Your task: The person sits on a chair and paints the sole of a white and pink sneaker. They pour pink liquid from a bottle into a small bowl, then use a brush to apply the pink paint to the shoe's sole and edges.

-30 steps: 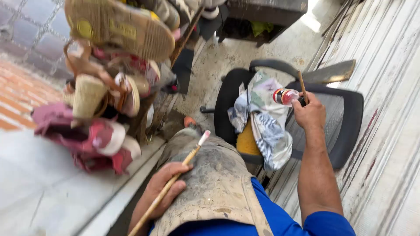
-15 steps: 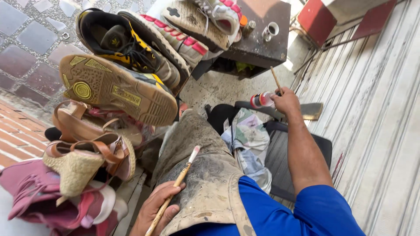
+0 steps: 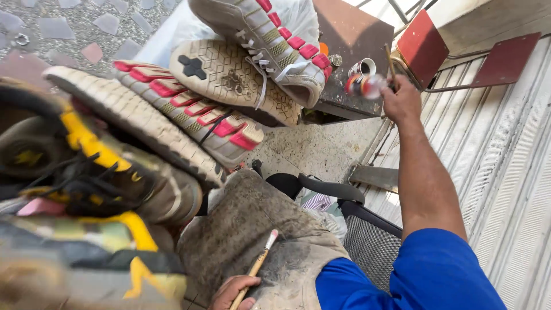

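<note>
Now right hand raised, bottle lifted higher

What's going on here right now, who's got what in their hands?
A person in a blue shirt sits with a dirty apron over the lap. The left hand holds a brush resting on the apron. The right hand is stretched out, gripping a small red-and-white bottle and a thin stick near a brown box. Worn sneakers are piled to the left.
</note>
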